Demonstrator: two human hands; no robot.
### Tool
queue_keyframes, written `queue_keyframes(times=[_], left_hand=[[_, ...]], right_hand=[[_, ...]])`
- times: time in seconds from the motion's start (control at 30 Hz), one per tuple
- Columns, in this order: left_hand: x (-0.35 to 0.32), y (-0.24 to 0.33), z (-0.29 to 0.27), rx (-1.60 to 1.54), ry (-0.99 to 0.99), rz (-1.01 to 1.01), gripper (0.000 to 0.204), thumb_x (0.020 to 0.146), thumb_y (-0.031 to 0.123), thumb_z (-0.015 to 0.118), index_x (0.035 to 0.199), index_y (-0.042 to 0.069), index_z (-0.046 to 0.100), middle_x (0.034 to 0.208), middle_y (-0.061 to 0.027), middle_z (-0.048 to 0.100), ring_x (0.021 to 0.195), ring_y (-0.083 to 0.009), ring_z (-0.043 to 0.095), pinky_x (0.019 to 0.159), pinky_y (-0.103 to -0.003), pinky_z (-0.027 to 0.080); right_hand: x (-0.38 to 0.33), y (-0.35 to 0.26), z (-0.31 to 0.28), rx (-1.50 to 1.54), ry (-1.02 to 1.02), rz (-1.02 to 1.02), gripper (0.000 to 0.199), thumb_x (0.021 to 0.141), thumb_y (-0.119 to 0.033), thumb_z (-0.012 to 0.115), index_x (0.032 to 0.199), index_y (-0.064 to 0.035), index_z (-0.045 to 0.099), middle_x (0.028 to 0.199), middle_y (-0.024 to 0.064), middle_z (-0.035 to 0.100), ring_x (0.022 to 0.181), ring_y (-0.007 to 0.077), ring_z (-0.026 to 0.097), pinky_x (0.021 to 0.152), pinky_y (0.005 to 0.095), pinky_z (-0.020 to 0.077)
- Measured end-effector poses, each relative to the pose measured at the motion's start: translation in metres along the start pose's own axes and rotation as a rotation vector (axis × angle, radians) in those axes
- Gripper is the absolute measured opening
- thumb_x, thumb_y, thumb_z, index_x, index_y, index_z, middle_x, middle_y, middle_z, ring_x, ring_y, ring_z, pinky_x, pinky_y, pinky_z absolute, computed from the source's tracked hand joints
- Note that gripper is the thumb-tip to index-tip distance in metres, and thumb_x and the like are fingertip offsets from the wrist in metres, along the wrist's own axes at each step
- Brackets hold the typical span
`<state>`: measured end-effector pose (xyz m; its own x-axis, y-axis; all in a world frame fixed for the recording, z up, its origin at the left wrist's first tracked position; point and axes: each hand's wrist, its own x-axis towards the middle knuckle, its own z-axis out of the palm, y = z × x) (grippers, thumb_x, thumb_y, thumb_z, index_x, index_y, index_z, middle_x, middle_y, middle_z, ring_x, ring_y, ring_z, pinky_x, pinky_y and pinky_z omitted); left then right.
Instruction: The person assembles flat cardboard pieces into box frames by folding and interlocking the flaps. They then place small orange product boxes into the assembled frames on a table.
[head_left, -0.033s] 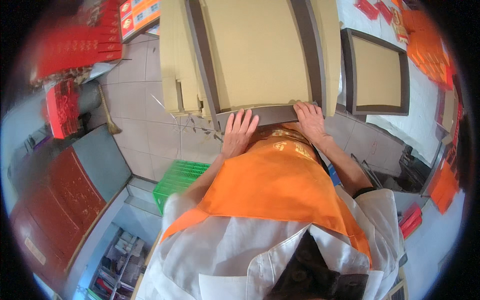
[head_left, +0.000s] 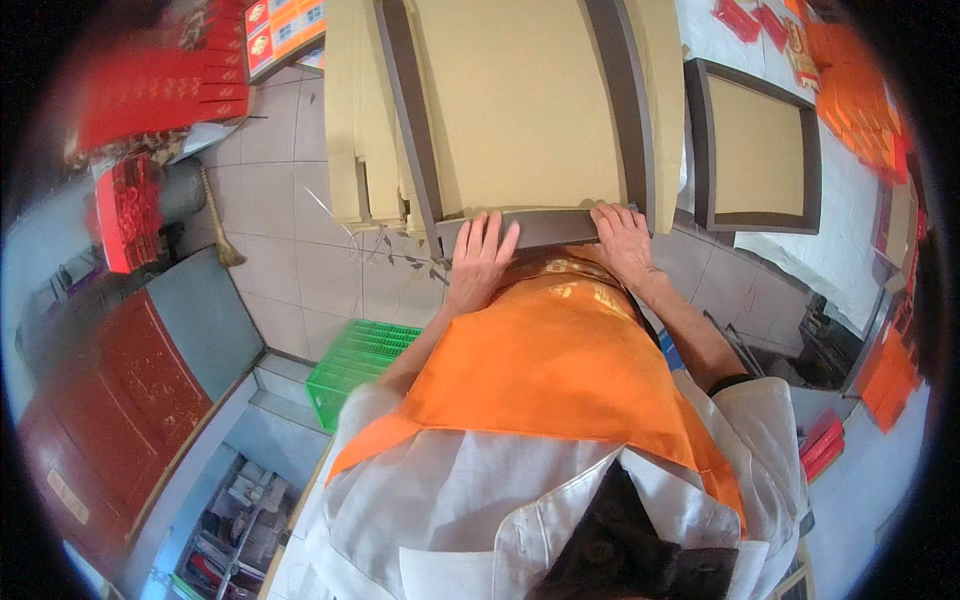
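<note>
In front of me lies a large shallow cardboard tray (head_left: 520, 110) with a tan inside and raised dark grey-brown walls. Its near wall (head_left: 548, 228) bows a little between my hands. My left hand (head_left: 483, 255) reaches over that wall near the left corner, fingers straight and slightly spread, its thumb hidden. At the right corner, my right hand (head_left: 624, 240) has its fingers close together and bent over the wall's edge. Under the tray are tan boards (head_left: 357, 110), whose stacked, notched edges stick out at the left.
A smaller dark-walled tray (head_left: 757, 150) lies right on a white-covered surface (head_left: 800, 262). A green plastic crate (head_left: 358, 368) stands on the tiled floor (head_left: 270, 190) at my left. Red packages (head_left: 165, 95) fill the far left, orange ones (head_left: 860, 95) the far right. A brush (head_left: 222, 230) lies left.
</note>
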<state>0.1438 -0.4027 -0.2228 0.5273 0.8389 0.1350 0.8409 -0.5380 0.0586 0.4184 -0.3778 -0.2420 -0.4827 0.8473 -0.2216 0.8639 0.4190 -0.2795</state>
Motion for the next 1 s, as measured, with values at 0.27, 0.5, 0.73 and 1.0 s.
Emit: queue_keyframes(times=[0.27,0.5,0.73,1.0], left_hand=[[0.043,-0.041,-0.031,-0.448,-0.535,-0.171,0.062,0.069,0.033,0.075,0.116,0.002,0.049,0.104,-0.0155,0.056,0.103,-0.0318,0.054,0.087,-0.04,0.043],[0.055,-0.043,-0.011,-0.738,-0.913,-0.164,0.06,0.066,0.028,0.072,0.117,0.004,0.051,0.106,-0.0174,0.058,0.104,-0.0341,0.054,0.089,-0.04,0.043],[0.023,-0.005,-0.036,0.007,-0.025,0.11,0.057,0.068,0.025,0.073,0.117,0.005,0.052,0.105,-0.013,0.059,0.101,-0.0267,0.056,0.084,-0.039,0.043],[-0.004,0.014,0.003,-0.044,-0.204,-0.146,0.03,0.073,0.028,0.07,0.09,0.008,0.056,0.083,-0.0077,0.058,0.086,-0.0241,0.059,0.072,-0.037,0.047]], right_hand=[[0.004,-0.023,-0.044,-0.018,0.018,-0.021,0.056,0.069,-0.02,0.073,0.118,-0.0048,0.05,0.122,0.0086,0.049,0.115,0.0244,0.044,0.093,0.0393,0.0345],[-0.014,-0.013,-0.022,-0.041,0.105,-0.004,0.051,0.071,-0.02,0.073,0.114,-0.0052,0.052,0.115,0.0093,0.052,0.11,0.0254,0.046,0.089,0.0389,0.0373],[-0.018,-0.025,-0.047,-0.127,-0.054,0.003,0.04,0.072,-0.024,0.073,0.101,-0.0075,0.052,0.101,0.0075,0.054,0.102,0.0248,0.05,0.081,0.0378,0.0414],[-0.004,-0.009,-0.037,-0.078,-0.047,-0.108,0.038,0.075,-0.026,0.071,0.1,-0.007,0.049,0.098,0.0092,0.055,0.095,0.027,0.054,0.079,0.0414,0.044]])
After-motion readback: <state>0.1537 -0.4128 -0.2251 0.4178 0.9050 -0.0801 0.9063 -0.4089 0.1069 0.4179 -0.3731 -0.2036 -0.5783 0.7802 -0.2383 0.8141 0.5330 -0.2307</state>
